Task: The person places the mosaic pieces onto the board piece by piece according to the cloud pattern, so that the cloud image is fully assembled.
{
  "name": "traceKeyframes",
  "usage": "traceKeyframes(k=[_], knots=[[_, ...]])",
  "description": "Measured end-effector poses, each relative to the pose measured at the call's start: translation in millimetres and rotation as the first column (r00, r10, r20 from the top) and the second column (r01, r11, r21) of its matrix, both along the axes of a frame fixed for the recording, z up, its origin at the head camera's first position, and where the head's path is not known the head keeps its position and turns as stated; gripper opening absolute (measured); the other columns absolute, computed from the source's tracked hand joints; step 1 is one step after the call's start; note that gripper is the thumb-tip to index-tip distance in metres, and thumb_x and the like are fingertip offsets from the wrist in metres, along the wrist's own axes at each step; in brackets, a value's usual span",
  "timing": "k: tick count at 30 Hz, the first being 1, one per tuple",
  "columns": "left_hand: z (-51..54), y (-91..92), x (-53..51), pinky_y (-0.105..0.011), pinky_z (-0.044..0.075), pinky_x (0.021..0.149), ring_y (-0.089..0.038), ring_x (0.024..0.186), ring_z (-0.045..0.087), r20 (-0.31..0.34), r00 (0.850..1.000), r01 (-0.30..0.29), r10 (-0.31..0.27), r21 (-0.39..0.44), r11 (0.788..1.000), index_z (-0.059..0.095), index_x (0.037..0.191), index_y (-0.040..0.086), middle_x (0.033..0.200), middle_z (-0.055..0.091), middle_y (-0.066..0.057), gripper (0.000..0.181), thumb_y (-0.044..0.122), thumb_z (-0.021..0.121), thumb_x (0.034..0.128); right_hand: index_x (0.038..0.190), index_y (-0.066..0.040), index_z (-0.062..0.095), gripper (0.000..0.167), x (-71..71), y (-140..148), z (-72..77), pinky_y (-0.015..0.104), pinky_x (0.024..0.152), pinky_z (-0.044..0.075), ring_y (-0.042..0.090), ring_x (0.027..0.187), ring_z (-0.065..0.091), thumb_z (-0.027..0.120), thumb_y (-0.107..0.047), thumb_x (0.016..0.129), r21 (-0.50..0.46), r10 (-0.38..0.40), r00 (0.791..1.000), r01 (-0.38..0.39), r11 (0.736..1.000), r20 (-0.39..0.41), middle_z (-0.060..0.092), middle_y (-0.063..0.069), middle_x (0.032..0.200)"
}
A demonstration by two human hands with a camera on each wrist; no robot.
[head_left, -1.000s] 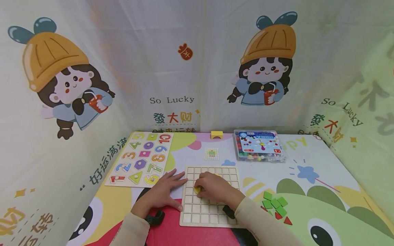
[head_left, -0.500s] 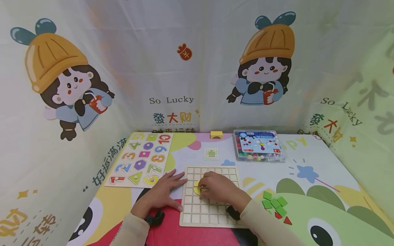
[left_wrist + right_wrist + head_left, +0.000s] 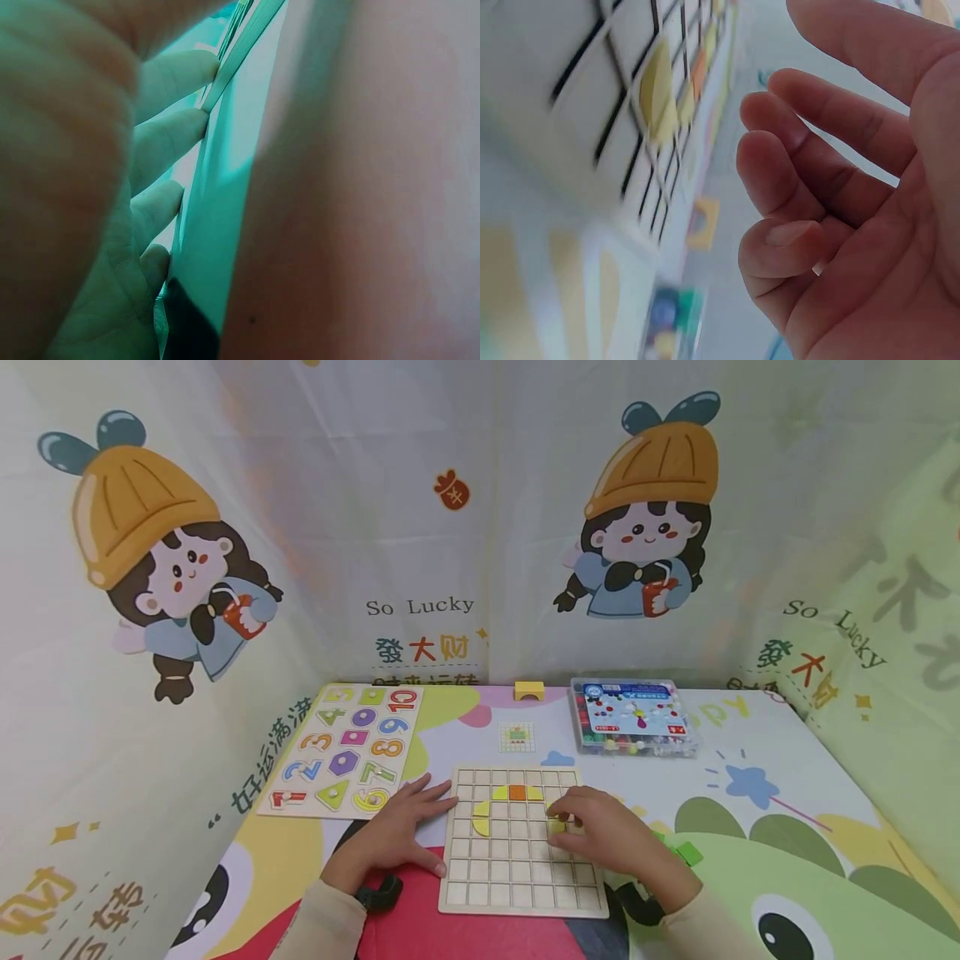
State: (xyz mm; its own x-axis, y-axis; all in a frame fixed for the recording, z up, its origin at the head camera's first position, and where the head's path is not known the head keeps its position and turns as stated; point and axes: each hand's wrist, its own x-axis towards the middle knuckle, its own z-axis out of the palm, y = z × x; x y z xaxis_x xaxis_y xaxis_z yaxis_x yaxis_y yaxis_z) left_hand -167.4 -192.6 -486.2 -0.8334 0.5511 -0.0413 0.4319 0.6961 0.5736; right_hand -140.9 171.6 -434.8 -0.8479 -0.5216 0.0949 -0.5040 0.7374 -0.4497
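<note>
A wooden grid board (image 3: 522, 895) lies flat before me. Near its top, an orange square (image 3: 517, 792) sits between yellow curved pieces. Down the left side are a yellow piece (image 3: 482, 809) and another below it. More yellow (image 3: 557, 826) shows on the right side, partly covered by my right hand (image 3: 603, 831), which hovers there with loosely bent fingers. In the right wrist view nothing lies between those fingers, and the yellow pieces (image 3: 658, 90) are apart from them. My left hand (image 3: 397, 831) rests at the board's left edge, its straight fingertips (image 3: 196, 124) touching it.
A number puzzle board (image 3: 347, 762) lies at the left. A small pattern card (image 3: 517, 737), a yellow arch block (image 3: 528, 691) and a clear box of beads (image 3: 634, 717) stand behind. Green tiles (image 3: 688, 853) show at the right, partly behind my right arm.
My right hand has left the yellow pieces on the board's left side and moved right, uncovering the orange square and the yellow pieces. The left hand stays in place.
</note>
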Motion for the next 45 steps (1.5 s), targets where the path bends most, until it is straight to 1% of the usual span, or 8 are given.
traceKeyframes(k=[5,10,16,26,31,38,41,45], knots=[[0.8,0.6,1.5,-0.071,0.023,0.126,-0.040,0.165,0.014,0.014,1.000,-0.008,0.008,-0.009,1.000,0.054,0.157,0.024,0.172,0.037,0.000,0.102,0.060,0.094,0.0693,0.113,-0.012,0.078,0.027,11.6,32.1,5.0,0.024,0.069,0.052,0.005,0.083,0.059,0.084,-0.027,0.091,-0.086,-0.042,0.999,0.039,0.996,-0.034,0.071,-0.004,0.100],[1.9,0.8,1.3,-0.071,0.027,0.125,-0.041,0.164,0.015,0.017,1.000,-0.013,0.013,-0.013,1.000,0.053,0.157,0.024,0.172,0.037,-0.001,0.102,0.060,0.093,0.0702,0.114,-0.013,0.078,0.029,17.2,57.3,7.5,0.023,0.066,0.050,0.001,0.080,0.055,0.087,-0.022,0.088,-0.119,-0.094,0.991,0.082,0.989,-0.098,0.072,-0.004,0.098],[2.5,1.9,1.5,-0.072,0.025,0.125,-0.041,0.164,0.015,0.024,1.000,-0.015,0.015,0.000,1.000,0.054,0.157,0.024,0.172,0.038,-0.001,0.102,0.059,0.093,0.0691,0.117,-0.013,0.078,0.035,24.7,83.1,4.7,0.025,0.066,0.049,0.010,0.084,0.060,0.089,-0.023,0.085,-0.137,-0.160,0.985,0.151,0.979,-0.059,0.072,-0.005,0.101],[1.0,1.2,0.7,-0.072,0.026,0.125,-0.040,0.165,0.014,0.023,1.000,-0.011,0.011,-0.005,1.000,0.054,0.157,0.026,0.173,0.037,0.000,0.103,0.061,0.093,0.0691,0.115,-0.014,0.079,0.041,36.2,112.3,-2.3,0.027,0.065,0.050,0.012,0.084,0.063,0.094,-0.026,0.079,-0.139,-0.219,0.971,0.204,0.969,-0.100,0.073,-0.006,0.099],[0.3,-0.2,0.1,-0.072,0.025,0.125,-0.039,0.165,0.013,0.024,1.000,-0.015,0.015,-0.009,1.000,0.053,0.158,0.027,0.173,0.036,0.002,0.103,0.062,0.092,0.0693,0.116,-0.016,0.078,0.040,36.5,123.8,-6.3,0.024,0.061,0.044,0.009,0.085,0.062,0.093,-0.020,0.080,-0.154,-0.254,0.958,0.234,0.960,-0.131,0.074,-0.003,0.102],[0.7,-0.5,-1.8,-0.072,0.024,0.125,-0.040,0.165,0.014,0.012,1.000,0.004,-0.004,-0.017,1.000,0.053,0.157,0.026,0.173,0.036,0.001,0.103,0.062,0.092,0.0697,0.115,-0.011,0.079,0.033,32.8,134.5,-11.4,0.027,0.065,0.048,0.010,0.083,0.063,0.089,-0.016,0.084,-0.129,-0.345,0.927,0.328,0.936,-0.148,0.076,-0.001,0.103],[1.2,-0.7,-2.6,-0.072,0.023,0.126,-0.041,0.165,0.014,0.004,1.000,0.009,-0.009,-0.023,1.000,0.053,0.157,0.025,0.173,0.036,0.000,0.103,0.062,0.092,0.0698,0.114,-0.011,0.079,0.032,31.2,137.3,-14.3,0.028,0.066,0.050,0.011,0.083,0.064,0.089,-0.013,0.083,-0.120,-0.350,0.927,0.335,0.934,-0.136,0.077,0.000,0.105],[1.1,-1.0,-2.2,-0.072,0.023,0.126,-0.041,0.164,0.014,-0.002,1.000,0.012,-0.012,-0.025,1.000,0.053,0.157,0.025,0.173,0.036,-0.001,0.103,0.062,0.092,0.0694,0.113,-0.012,0.080,0.031,28.6,136.3,-19.5,0.029,0.068,0.052,0.013,0.085,0.065,0.088,-0.013,0.083,-0.099,-0.354,0.932,0.347,0.933,-0.071,0.077,0.000,0.106]])
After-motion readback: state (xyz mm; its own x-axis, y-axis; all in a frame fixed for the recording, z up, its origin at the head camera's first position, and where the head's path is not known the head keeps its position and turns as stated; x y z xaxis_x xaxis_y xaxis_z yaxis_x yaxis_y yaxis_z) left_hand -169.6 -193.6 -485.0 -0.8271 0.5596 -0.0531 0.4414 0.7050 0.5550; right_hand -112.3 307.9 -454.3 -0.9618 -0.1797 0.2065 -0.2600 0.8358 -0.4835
